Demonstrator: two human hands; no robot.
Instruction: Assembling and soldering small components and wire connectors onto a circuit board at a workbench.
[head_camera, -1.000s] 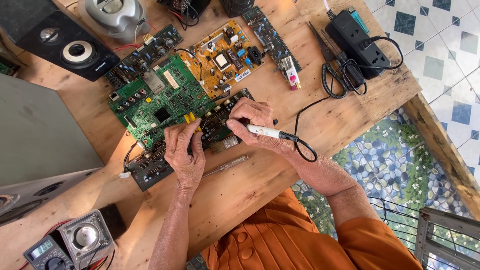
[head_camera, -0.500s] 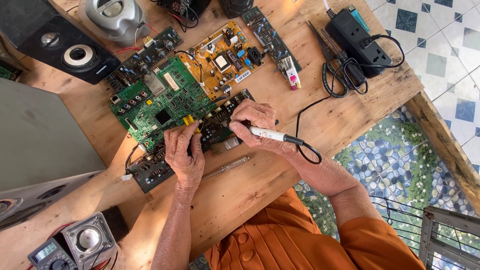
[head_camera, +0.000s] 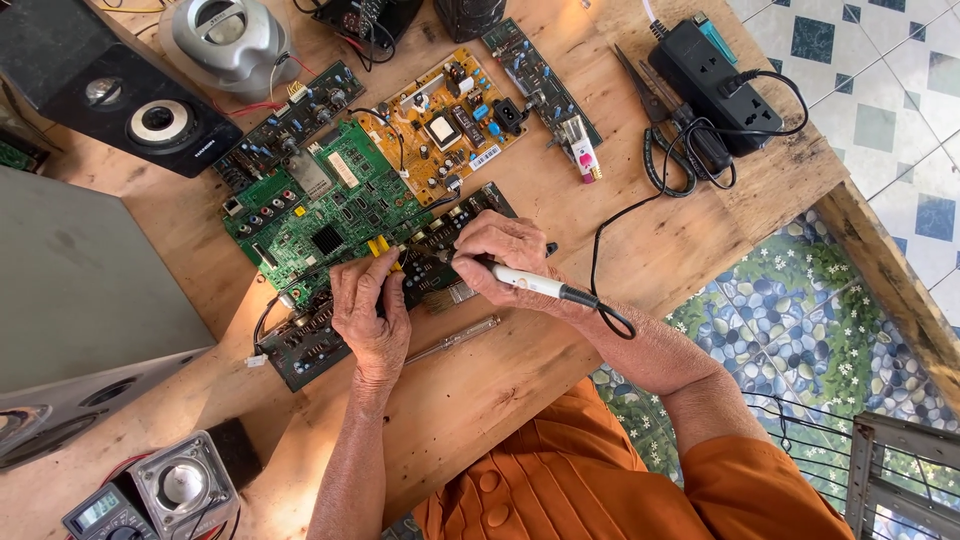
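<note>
My right hand grips a white soldering iron with a black cord, its tip hidden under my fingers over a dark circuit board. My left hand is closed on a small yellow-handled tool and rests on the same dark board. A large green circuit board lies just above both hands, partly overlapping the dark one. A thin metal screwdriver lies on the wooden table below my hands.
An orange-brown board, a narrow green strip board, black pliers and a black power strip lie at the far side. A black speaker and grey box stand left, a multimeter near left.
Both hands stay on the dark board with the same tools; only slight shifts of the fingers and of the camera view.
</note>
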